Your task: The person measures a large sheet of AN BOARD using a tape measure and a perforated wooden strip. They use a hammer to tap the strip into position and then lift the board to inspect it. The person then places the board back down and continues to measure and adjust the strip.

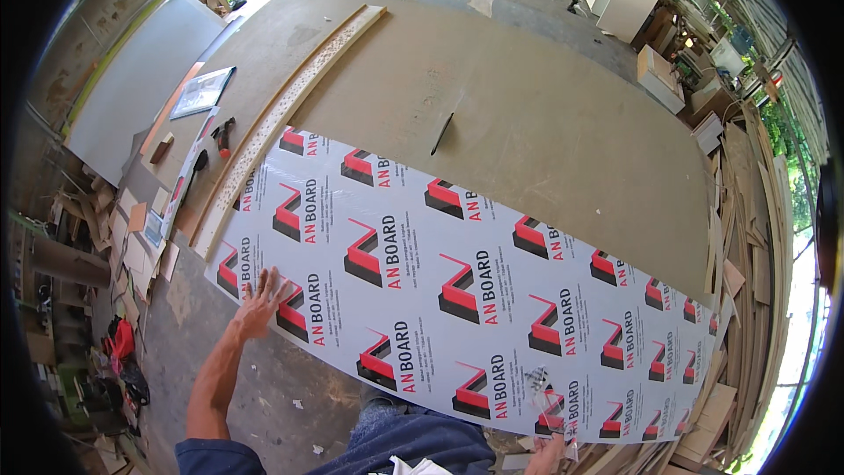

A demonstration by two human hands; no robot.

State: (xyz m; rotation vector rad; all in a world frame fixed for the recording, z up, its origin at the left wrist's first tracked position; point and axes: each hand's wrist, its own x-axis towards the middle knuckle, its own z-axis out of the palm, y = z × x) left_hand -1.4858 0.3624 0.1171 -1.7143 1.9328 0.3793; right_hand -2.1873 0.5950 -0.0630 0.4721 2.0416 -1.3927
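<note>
A long board faced with white printed film (pixel 422 299), patterned in red and black, lies before me on a larger brown panel (pixel 527 149). My left hand (pixel 258 303) rests at its near left edge, fingers spread, with nothing gripped. Beside the near right edge, my right hand (pixel 547 456) is partly cut off by the picture's lower rim. Its fingers close on what looks like a crinkled piece of clear plastic film (pixel 543 391), which reaches up over the board's print. Exactly how the fingers hold it is hard to see.
A pale wooden strip (pixel 290 101) lies along the left. Past it are a red-and-black hand tool (pixel 223 138) and a booklet (pixel 204 92). A black pen-like object (pixel 442 134) sits on the brown panel. Stacked timber offcuts (pixel 752 211) line the right; scraps litter the left floor.
</note>
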